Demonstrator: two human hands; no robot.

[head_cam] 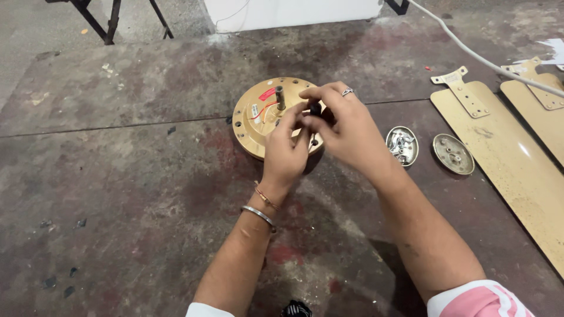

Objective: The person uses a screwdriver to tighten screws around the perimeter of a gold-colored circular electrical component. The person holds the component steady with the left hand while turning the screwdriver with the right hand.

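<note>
Pinching a dark part [315,108], both hands [346,126] above motor [258,114].

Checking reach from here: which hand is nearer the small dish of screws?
Right. The right hand is just left of the dish of screws, a small gap apart; the left hand is farther left, over the gold fan motor.

Glossy gold metal motor housing [258,114] on rough (stained) concrete floor [135,194].
</note>
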